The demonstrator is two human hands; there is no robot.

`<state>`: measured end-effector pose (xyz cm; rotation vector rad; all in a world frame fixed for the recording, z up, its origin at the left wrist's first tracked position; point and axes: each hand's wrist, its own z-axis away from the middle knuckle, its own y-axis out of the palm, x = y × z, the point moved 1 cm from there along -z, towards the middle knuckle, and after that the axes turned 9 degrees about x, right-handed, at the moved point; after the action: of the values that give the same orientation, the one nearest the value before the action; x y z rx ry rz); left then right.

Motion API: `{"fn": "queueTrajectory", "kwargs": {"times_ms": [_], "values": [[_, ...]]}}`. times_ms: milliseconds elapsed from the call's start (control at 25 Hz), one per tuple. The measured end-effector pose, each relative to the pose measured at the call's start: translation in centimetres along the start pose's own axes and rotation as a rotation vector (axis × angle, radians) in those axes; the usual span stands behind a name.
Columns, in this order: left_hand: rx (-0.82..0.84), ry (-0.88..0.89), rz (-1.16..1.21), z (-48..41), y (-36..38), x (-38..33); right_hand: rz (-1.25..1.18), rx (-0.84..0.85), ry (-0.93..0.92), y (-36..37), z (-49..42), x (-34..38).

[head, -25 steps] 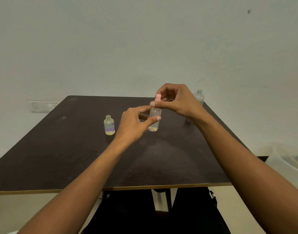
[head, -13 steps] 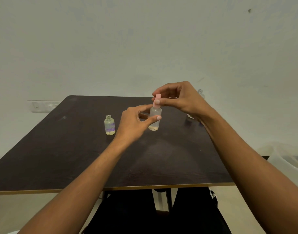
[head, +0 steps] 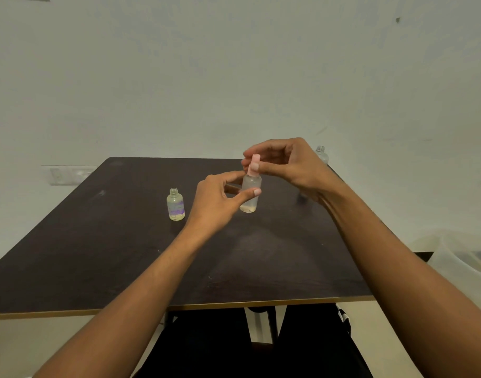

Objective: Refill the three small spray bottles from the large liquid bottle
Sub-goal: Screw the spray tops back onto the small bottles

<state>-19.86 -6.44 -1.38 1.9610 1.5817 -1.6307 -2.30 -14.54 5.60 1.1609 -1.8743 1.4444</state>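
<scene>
Both hands work over the table (head: 97, 255): the left hand (head: 216, 200) pinches the clear small spray bottle (head: 250, 190) by its body, the right hand (head: 285, 165) pinches its pink spray cap (head: 254, 162). A weak left pinch could let the bottle twist, slip and spill; the uncapped bottle (head: 175, 204) nearby could get knocked

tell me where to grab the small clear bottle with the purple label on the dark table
Take the small clear purple-labelled bottle round its straight cylindrical body at the label, coming in level from the near side. It stands upright on the dark table, uncapped, with liquid inside, so a side hold should keep it vertical and the mouth free for refilling.
</scene>
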Motion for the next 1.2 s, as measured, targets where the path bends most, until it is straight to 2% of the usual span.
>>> {"fn": "queueTrajectory", "kwargs": {"times_ms": [120, 200, 280, 400, 560, 960, 1200], "values": [[0.011, 0.0, -0.013, 0.1, 0.3, 0.0, 0.147, -0.156, 0.014, 0.8, -0.5, -0.2], [0.021, -0.001, -0.013, 0.1, 0.4, -0.1, 0.229, -0.203, 0.029, 1.5, -0.8, -0.7], [0.008, -0.001, -0.001, 0.1, 0.2, -0.1, 0.145, -0.155, 0.026, 1.7, -0.7, -0.8], [-0.013, 0.009, -0.012, -0.3, -0.4, 0.1, -0.113, -0.011, -0.008, 0.9, -0.1, -0.6], [-0.002, 0.008, -0.022, -0.6, -0.6, 0.2, -0.026, 0.122, -0.025, 0.4, 0.0, -0.2], [0.003, -0.012, -0.033, -0.5, -1.4, 0.9, 0.09, -0.029, -0.033, 1.5, -1.3, -1.0], [0.045, -0.054, -0.026, -4.7, -3.5, 1.9, 0.144, -0.058, -0.041, 0.2, -5.2, -1.5]]}}
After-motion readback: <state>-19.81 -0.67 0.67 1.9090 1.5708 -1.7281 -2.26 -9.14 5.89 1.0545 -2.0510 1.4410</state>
